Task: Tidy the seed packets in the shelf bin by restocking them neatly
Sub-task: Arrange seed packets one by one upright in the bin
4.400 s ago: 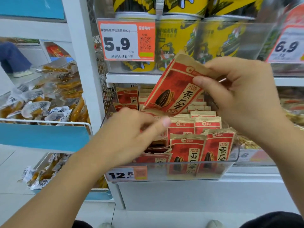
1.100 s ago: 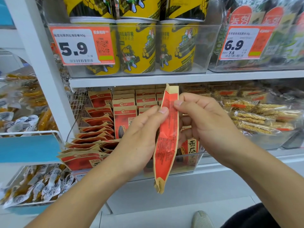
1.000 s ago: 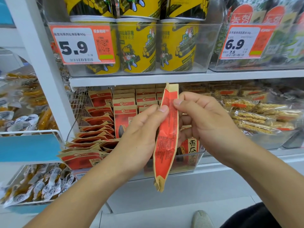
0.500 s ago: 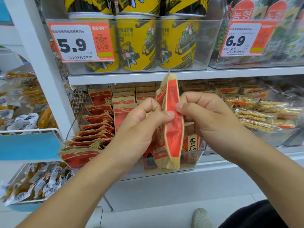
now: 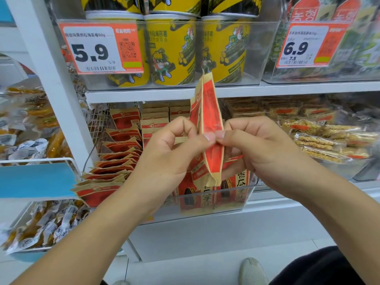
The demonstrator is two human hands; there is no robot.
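Note:
Two red-and-kraft seed packets (image 5: 209, 112) stand upright, edge-on to me, held together above the clear shelf bin (image 5: 232, 200). My left hand (image 5: 170, 155) pinches them from the left and my right hand (image 5: 259, 149) pinches them from the right, thumbs meeting at the front. The packets' lower ends sit just above the bin's front wall. More seed packets (image 5: 115, 163) lie slumped in a leaning row on the bin's left side. Others stand upright at the back (image 5: 156, 120) and at the front (image 5: 238, 186).
The shelf above carries yellow canisters (image 5: 170, 50) in a clear tray with a 5.9 price tag (image 5: 98, 48). Clear bags of snack bars (image 5: 320, 140) fill the bin to the right. A white upright post (image 5: 51, 79) and a blue-fronted basket (image 5: 35, 179) stand left. A shoe (image 5: 253, 270) is below.
The single packet held low and edge-on has been raised and joined by a second one. Both hands moved up slightly, pinching the pair over the bin.

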